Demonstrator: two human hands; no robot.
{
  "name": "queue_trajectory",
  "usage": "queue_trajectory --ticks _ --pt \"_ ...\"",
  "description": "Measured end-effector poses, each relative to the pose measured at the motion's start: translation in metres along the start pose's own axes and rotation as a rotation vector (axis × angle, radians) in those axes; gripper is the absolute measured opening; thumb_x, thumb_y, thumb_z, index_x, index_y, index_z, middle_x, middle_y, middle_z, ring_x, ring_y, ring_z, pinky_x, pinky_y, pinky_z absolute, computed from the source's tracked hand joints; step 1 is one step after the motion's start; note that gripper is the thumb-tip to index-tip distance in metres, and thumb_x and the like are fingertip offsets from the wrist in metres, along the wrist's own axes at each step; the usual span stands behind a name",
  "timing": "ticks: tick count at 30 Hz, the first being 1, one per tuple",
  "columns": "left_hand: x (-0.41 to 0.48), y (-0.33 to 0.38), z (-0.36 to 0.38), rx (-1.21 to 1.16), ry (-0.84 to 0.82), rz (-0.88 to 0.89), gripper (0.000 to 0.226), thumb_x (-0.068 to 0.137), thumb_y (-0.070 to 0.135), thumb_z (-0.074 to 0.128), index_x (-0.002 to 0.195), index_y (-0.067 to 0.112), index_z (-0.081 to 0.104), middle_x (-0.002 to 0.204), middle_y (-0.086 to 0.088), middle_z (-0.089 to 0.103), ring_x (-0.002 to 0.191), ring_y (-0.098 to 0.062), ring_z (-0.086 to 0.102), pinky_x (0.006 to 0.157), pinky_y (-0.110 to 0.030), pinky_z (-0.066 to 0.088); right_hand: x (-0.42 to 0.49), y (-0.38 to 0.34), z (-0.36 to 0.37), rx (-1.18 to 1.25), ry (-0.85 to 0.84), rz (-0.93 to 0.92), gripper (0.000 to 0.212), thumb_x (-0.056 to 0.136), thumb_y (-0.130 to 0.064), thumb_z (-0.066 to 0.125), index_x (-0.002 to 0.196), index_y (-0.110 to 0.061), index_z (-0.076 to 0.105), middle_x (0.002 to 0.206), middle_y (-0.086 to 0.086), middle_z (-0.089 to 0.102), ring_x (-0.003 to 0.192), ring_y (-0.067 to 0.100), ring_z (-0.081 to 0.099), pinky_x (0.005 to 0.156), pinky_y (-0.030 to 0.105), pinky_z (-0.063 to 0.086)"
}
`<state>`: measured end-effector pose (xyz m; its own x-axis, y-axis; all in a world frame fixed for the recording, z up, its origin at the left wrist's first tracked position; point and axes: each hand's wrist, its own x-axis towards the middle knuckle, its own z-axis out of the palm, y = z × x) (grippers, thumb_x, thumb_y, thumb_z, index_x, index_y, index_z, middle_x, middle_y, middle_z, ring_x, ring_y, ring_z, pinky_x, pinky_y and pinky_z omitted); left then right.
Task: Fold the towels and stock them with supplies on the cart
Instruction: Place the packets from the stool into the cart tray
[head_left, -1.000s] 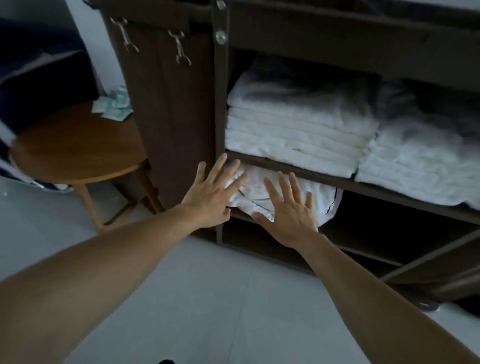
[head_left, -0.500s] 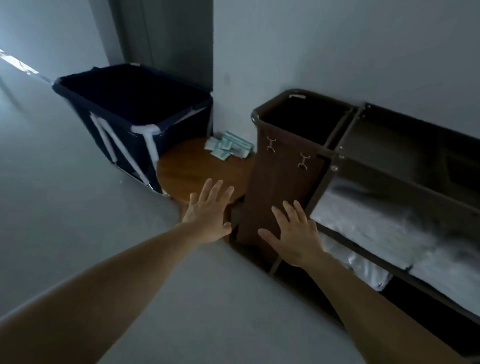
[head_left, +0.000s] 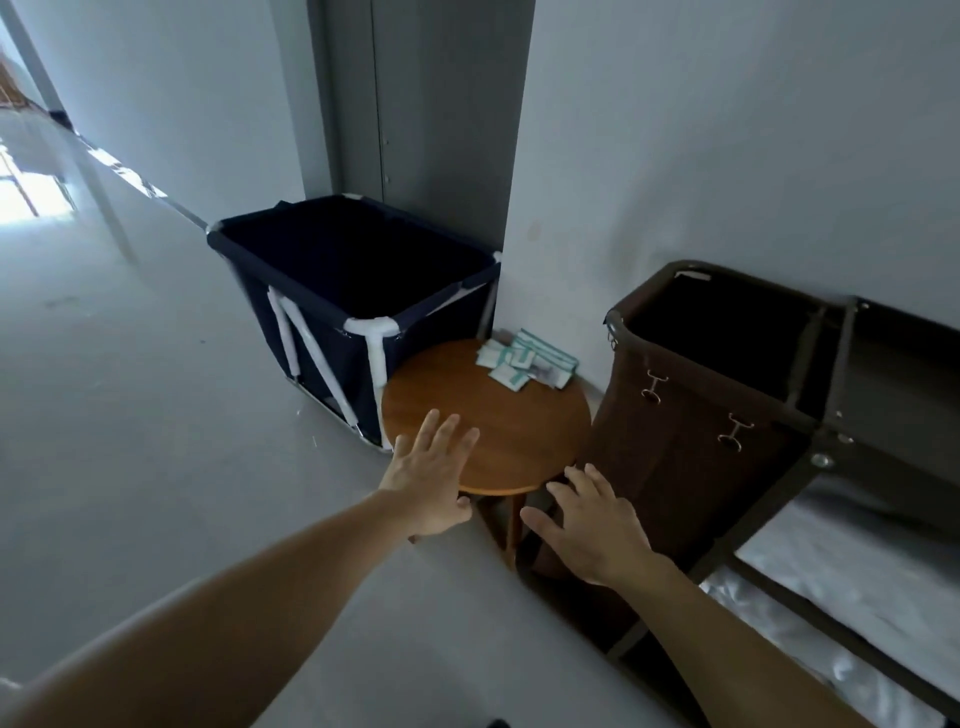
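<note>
Wooden table (head_left: 514, 431) now centred, cart (head_left: 883, 374) shifted right | left hand (head_left: 428, 475), right hand (head_left: 592, 535) spread, empty

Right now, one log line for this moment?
left hand: open, by table | right hand: open, empty | packets: on table | towels: on cart shelf

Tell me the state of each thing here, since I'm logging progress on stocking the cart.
Left hand: open, empty, over the table's near edge.
Right hand: open, empty.
Supply packets: loose pile on the round table, far edge.
Navy bin: open-topped, inside too dark to tell.
Brown bag: open-topped, hanging on the cart.
Towels: lying on the cart shelf.
</note>
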<state>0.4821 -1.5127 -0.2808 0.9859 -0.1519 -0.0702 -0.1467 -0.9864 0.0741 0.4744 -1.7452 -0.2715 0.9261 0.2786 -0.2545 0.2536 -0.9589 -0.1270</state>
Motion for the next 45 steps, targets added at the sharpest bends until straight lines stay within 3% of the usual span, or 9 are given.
queue_trajectory --ticks 10,18,24,32,37,42,45 --pt "0.165 -0.077 -0.001 0.067 -0.075 -0.011 0.101 0.085 0.051 0.063 0.155 0.036 -0.009 0.164 0.004 -0.017 0.149 -0.026 -0.024 0.119 -0.057 0.003 0.184 -0.005 -0.006 0.089 -0.126 0.008 0.082 0.093 -0.075 0.019 0.155 -0.022 0.028 0.167 0.000 0.012 0.154 0.021 -0.001 0.118 0.050 0.021" --pt "0.271 -0.131 0.006 0.022 -0.101 -0.011 0.100 0.085 0.050 0.061 0.155 0.034 -0.008 0.165 0.003 -0.014 0.150 -0.024 -0.021 0.121 -0.055 0.005 0.306 -0.007 -0.032 0.101 -0.135 0.013 0.083 0.093 -0.076 0.024 0.156 -0.022 0.027 0.166 0.000 0.014 0.154 0.021 0.002 0.118 0.049 0.022" --pt "0.370 -0.165 0.029 -0.024 -0.203 0.094 0.098 0.088 0.047 0.061 0.156 0.032 -0.007 0.165 0.002 -0.015 0.150 -0.025 -0.020 0.120 -0.054 0.004 0.399 -0.007 -0.023 0.120 -0.190 0.134 0.084 0.093 -0.076 0.025 0.157 -0.022 0.024 0.167 0.000 0.010 0.154 0.021 0.001 0.121 0.051 0.017" --pt "0.505 -0.211 0.070 -0.066 -0.391 0.231 0.096 0.091 0.045 0.062 0.158 0.028 -0.005 0.165 -0.001 -0.014 0.151 -0.028 -0.019 0.120 -0.054 0.005 0.517 -0.006 0.000 0.200 -0.254 0.325 0.082 0.095 -0.071 0.034 0.156 -0.017 0.027 0.165 0.004 0.018 0.152 0.024 0.011 0.120 0.046 0.021" --pt "0.564 -0.218 0.104 -0.223 -0.496 0.169 0.094 0.089 0.048 0.061 0.158 0.027 0.001 0.166 0.002 -0.003 0.153 -0.024 -0.006 0.121 -0.050 0.016 0.575 0.019 0.025 0.242 -0.260 0.395 0.071 0.094 -0.064 0.046 0.146 -0.016 0.043 0.150 0.007 0.040 0.141 0.029 0.032 0.113 0.042 0.032" --pt "0.596 -0.221 0.149 -0.529 -0.528 -0.041 0.082 0.092 0.043 0.062 0.158 0.023 0.017 0.161 -0.002 0.023 0.147 -0.023 0.025 0.118 -0.037 0.028 0.643 0.059 0.057 0.250 -0.213 0.413 0.048 0.091 -0.032 0.063 0.135 -0.015 0.056 0.136 0.010 0.055 0.127 0.029 0.050 0.101 0.035 0.043" --pt "0.600 -0.220 0.180 -0.614 -0.524 -0.149 0.077 0.091 0.037 0.066 0.155 0.017 0.028 0.155 -0.005 0.037 0.142 -0.023 0.036 0.116 -0.032 0.031 0.684 0.079 0.080 0.232 -0.205 0.374 0.048 0.092 -0.032 0.064 0.134 -0.012 0.056 0.135 0.012 0.058 0.125 0.029 0.053 0.101 0.035 0.044"
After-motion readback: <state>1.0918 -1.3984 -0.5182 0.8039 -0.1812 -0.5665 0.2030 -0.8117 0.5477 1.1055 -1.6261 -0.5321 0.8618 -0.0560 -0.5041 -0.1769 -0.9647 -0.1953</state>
